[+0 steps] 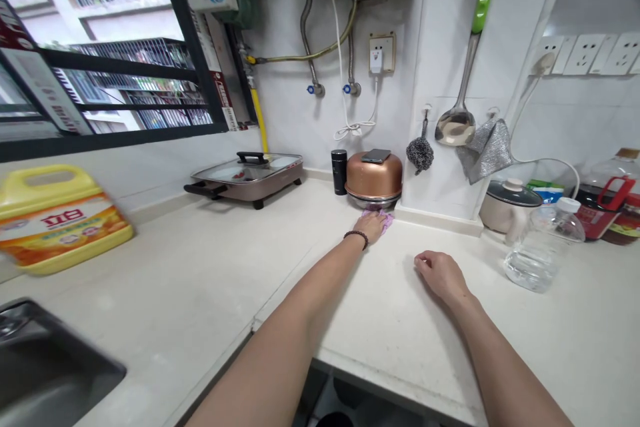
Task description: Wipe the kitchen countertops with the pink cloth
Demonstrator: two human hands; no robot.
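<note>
Two bare forearms come up from the lower edge, the left (285, 340) and the right (500, 353), over a smooth off-white countertop (200, 267). The left hand (371, 227), with a dark beaded bracelet (357, 235) at its wrist, reaches farther out and lies over a crumpled pinkish-purple cloth (388, 221) on the counter — whether its fingers grip the cloth or only press on it, I cannot tell. The cloth sits right at the foot of a shiny copper-coloured metal dome (373, 177), which rests on a silvery rounded base (373, 201) and carries a flat dark phone-like slab (376, 156) on top.

The right hand (443, 275) is nearer, above or on the counter, its fingers curled under and nothing visible in them; how tightly they close, I cannot tell.

Just left of the dome stands a black cylindrical flask (339, 173), and farther left a brown rectangular pan with a glass lid (247, 179). To the right of the right hand, near the wall, are a clear plastic bottle partly filled with clear liquid (534, 260) and — behind it — a beige pot with a dark lid (507, 207).
</note>
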